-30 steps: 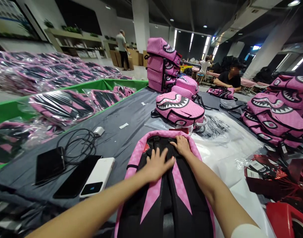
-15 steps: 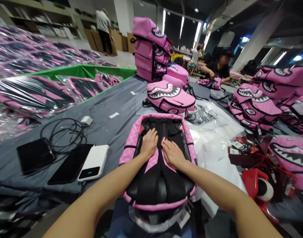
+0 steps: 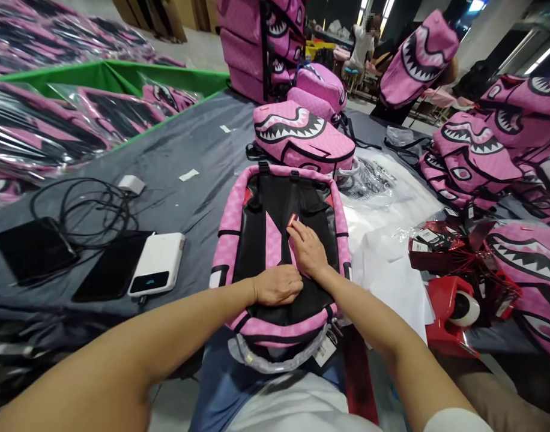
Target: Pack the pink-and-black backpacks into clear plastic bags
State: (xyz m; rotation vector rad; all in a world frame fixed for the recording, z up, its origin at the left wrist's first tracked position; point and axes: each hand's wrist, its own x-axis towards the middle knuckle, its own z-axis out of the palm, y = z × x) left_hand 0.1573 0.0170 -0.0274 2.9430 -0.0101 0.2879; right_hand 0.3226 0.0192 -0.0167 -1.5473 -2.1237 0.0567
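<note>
A pink and black backpack (image 3: 342, 231) lies back side up in front of me, its shoulder straps and padded back showing. My left hand (image 3: 279, 285) is closed over the lower middle of the back panel; its curled fingertips are hidden, so what they grip does not show. Just above it, my right hand (image 3: 307, 247) rests with fingers stretched over the right strap. Its fingertips touch a small red and white label (image 3: 292, 220). Clear plastic (image 3: 275, 363) and a white tag (image 3: 324, 350) hang at the backpack's near end.
Beyond it lies another shark-mouth backpack (image 3: 302, 135), with stacked ones (image 3: 241, 54) behind. On the left are a white power bank (image 3: 158, 264), dark phones and cables (image 3: 90, 210). A red tape dispenser (image 3: 441, 306) and tags sit right. Across the table, a person holds up a backpack (image 3: 419, 60).
My left hand has slid toward me and curled from flat to closed. The right hand stays near the label. My view has tilted down, and the person opposite has lifted a backpack.
</note>
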